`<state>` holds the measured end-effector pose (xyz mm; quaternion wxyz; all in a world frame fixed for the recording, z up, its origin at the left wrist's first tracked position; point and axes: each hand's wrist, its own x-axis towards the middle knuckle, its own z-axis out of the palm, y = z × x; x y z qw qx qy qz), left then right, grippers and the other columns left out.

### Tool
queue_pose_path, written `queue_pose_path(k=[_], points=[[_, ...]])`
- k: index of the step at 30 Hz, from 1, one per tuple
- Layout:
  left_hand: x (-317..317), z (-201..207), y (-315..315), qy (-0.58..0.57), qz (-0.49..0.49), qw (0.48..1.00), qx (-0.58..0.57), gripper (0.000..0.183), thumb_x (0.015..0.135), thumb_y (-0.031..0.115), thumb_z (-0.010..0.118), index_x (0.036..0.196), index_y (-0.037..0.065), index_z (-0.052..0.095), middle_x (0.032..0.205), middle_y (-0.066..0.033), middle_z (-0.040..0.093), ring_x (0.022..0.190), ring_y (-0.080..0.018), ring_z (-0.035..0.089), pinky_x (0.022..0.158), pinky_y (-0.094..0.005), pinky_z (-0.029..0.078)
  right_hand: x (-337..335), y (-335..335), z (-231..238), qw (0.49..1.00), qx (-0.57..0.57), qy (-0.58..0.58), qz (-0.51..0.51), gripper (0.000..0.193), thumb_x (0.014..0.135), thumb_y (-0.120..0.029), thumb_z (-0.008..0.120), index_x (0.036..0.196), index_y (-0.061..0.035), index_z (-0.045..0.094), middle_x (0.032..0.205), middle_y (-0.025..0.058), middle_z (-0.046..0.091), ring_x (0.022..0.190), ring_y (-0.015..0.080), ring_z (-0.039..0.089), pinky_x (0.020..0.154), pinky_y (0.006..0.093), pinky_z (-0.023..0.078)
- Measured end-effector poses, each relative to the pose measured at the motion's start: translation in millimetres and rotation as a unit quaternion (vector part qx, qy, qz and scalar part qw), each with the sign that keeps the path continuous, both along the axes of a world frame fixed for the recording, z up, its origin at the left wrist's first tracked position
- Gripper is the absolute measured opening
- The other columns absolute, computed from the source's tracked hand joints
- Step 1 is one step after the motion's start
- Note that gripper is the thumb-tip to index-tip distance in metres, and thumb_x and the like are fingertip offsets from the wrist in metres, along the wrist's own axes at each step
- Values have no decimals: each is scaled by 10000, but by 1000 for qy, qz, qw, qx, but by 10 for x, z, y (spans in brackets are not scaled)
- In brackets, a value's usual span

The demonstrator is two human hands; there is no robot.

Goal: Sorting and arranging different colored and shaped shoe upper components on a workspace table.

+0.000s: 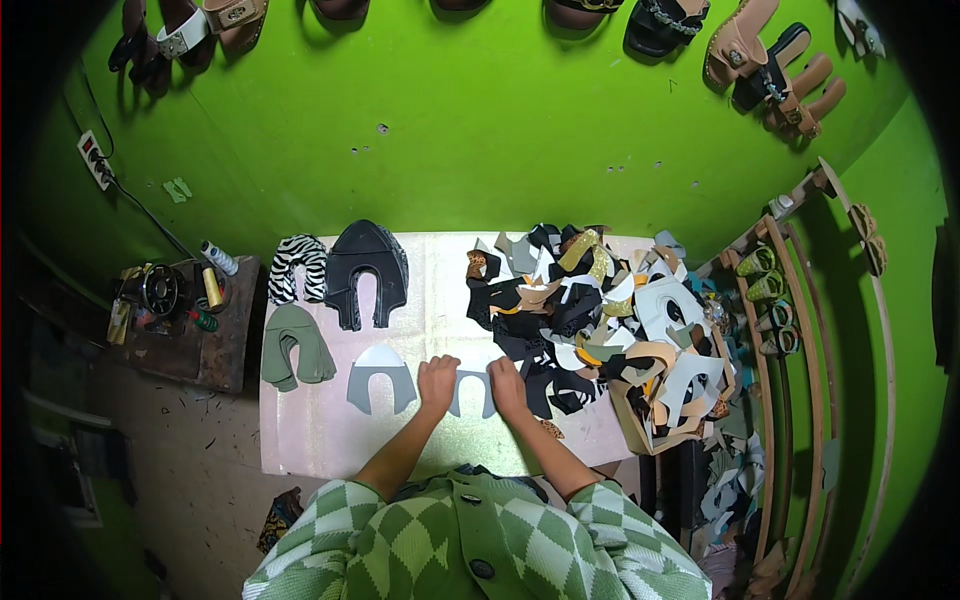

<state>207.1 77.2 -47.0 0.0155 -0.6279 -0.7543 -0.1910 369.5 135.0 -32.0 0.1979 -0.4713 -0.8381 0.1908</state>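
On the table in front of me lies a U-shaped shoe-upper piece point(488, 396), grey with a white upper part. My left hand point(438, 381) is closed on its left edge, with bent fingers at the white part. Along the right edge, my right hand point(507, 386) is closed in the same way. My hands cover both sides of the piece. A similar white-and-grey upper piece point(379, 357) lies flat just left of my left hand.
Left on the table point(310, 440) are stacked green uppers point(291, 345), zebra-striped uppers point(298, 266) and black uppers point(366, 262). A heap of mixed scraps point(560, 290) spreads to the right, beside an overfull carton point(640, 430). A small dark side table point(215, 350) holds thread spools.
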Motion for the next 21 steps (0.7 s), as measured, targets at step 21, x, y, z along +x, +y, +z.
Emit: queue_pose_path(k=[21], points=[[232,94,-437,-10,-32,998,-52,581,821,261,587,1366,155,416,1445,-132,336,1322,-370,283,915,-428,330,176,-332,25,981,92,-166,-44,451,828,-82,485,1220,-280,587,877,66,460,854,223,452,712,351,325]])
